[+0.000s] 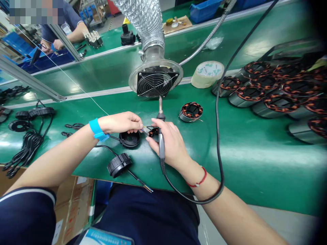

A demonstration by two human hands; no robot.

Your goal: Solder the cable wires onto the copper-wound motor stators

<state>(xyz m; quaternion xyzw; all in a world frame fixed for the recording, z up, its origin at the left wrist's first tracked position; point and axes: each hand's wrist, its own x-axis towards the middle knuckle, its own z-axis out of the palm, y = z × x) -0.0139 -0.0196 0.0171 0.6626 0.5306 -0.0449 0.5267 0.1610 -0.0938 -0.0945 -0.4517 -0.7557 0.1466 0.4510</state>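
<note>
My right hand [170, 142] grips a soldering iron [160, 136], its tip pointing away toward the fan. The same hand's fingers rest on a small copper-wound stator [153, 132] on the green mat. My left hand [122, 121], with a blue wrist strap [97, 129], pinches thin wire ends [145, 128] right beside that stator. Under my left fingers sits a round black plastic cap [129, 139] with a cable. A second black cap [119, 164] lies nearer to me at the table edge.
A fume fan [155, 82] on a foil duct stands just behind my hands. One stator [190, 111] lies to the right, several larger ones [278, 92] at far right, a tape roll [207, 73] behind. Black cables [27, 144] lie left. Another person [63, 25] works at the far bench.
</note>
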